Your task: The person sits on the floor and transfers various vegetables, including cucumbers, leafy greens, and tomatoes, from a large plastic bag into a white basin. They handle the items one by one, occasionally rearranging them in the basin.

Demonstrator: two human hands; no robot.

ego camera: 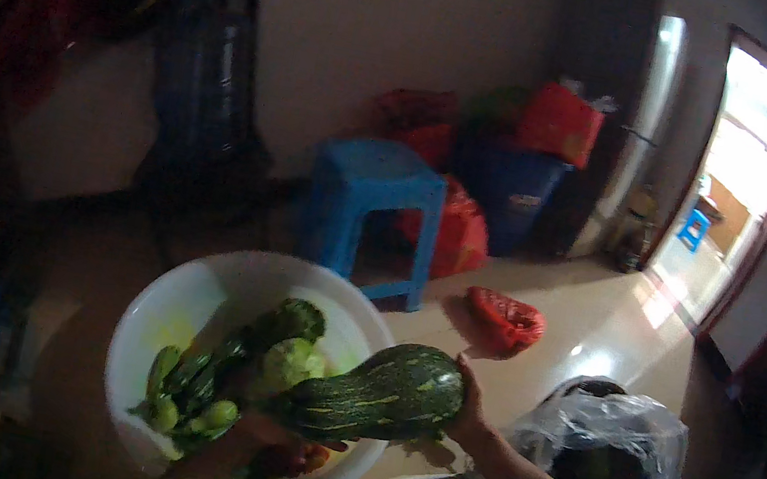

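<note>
A large dark green squash with pale streaks lies across the right part of a white plastic basin, held up by both hands. My right hand grips its thick, rounded end, beyond the basin's rim. My left hand is under its narrower end, the fingers partly hidden beneath it. Inside the basin are a pale green round vegetable, a dark green vegetable, several small green vegetables and a reddish item below the left hand.
Right of the basin stands a bin lined with a clear plastic bag. A blue plastic stool stands behind the basin. A red plastic bag lies on the tiled floor. A dark blue bin and red bags stand by the wall.
</note>
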